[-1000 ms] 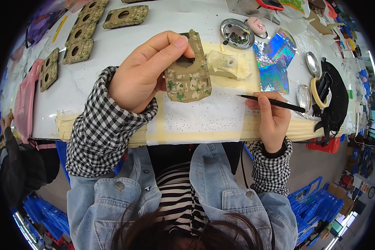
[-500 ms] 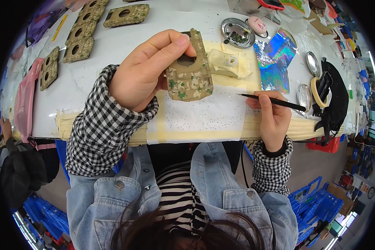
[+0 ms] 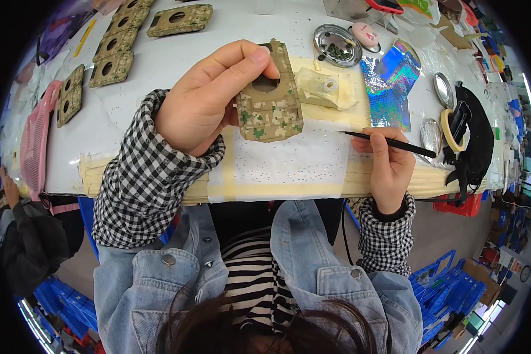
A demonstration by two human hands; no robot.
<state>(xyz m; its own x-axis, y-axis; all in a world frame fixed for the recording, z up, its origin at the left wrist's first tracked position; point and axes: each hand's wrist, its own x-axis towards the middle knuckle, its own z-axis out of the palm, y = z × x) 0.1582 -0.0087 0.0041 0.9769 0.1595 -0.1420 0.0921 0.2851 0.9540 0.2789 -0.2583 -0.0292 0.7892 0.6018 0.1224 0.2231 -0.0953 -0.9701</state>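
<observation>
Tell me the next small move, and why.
Perhaps lower the black pointed tool to the specks on the white sheet: the right hand holds its tip near them, and the left hand holds the camouflage piece left of it. Whether the tip carries one is too small to tell.

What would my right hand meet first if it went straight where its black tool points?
Probably the camouflage-patterned piece in your left hand, though depth is unclear and the tool could pass under it.

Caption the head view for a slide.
Left hand holds a camouflage-patterned piece near dot-strewn white paper; right hand holds a slim, pointed black tool.
</observation>
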